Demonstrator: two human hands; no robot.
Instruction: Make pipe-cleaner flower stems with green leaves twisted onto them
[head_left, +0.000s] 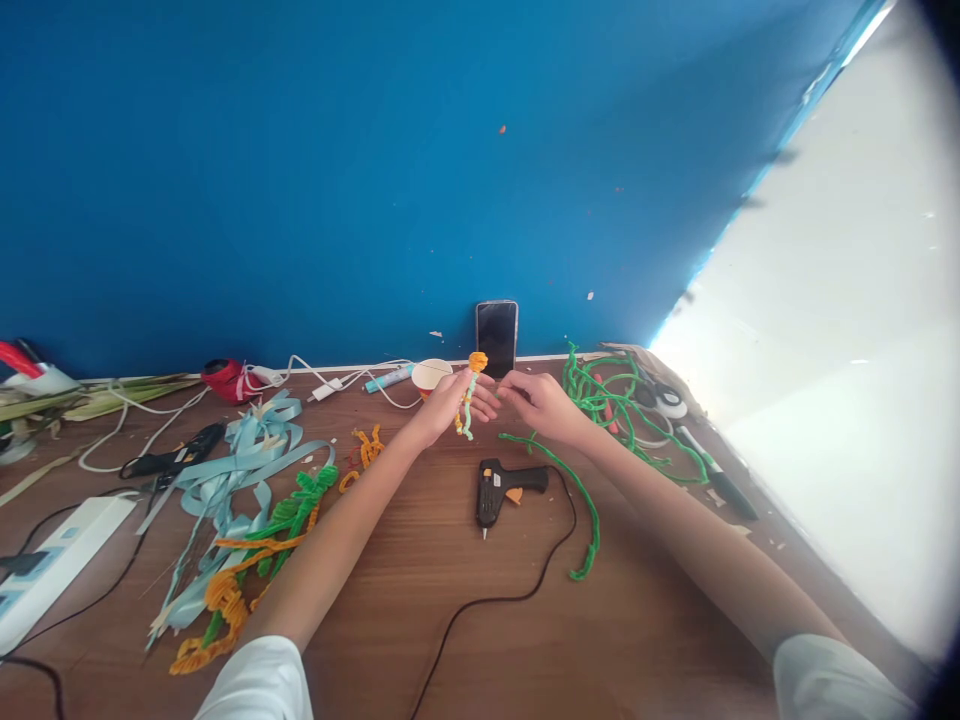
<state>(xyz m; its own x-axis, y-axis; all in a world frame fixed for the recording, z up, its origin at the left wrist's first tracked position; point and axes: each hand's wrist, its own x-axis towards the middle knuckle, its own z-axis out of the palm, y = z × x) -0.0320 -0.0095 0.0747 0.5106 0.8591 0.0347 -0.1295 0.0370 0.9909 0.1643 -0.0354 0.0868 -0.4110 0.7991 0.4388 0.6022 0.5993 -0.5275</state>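
My left hand point(448, 402) is closed on a small craft piece made of fuzzy chenille stem, with a coiled orange head point(478, 362) on top and a mint-green strand point(468, 412) hanging below. Close to its right, my right hand point(546, 404) has its fingertips pinched together; whatever they hold is too small to make out. Beneath both hands a black glue gun point(491, 492) lies on the wooden table, its nozzle toward me. A green chenille stem point(589, 510) curves beside it, under my right forearm.
A phone point(496, 335) leans against the blue wall behind a paper cup point(432, 375). Tangled green stems point(600, 395), scissors point(661, 398) and a marker point(697, 455) lie right. Blue ribbons point(251, 450), green-orange chenille pieces point(289, 515) and a power strip point(71, 560) occupy the left. The gun's cord point(480, 602) runs frontward.
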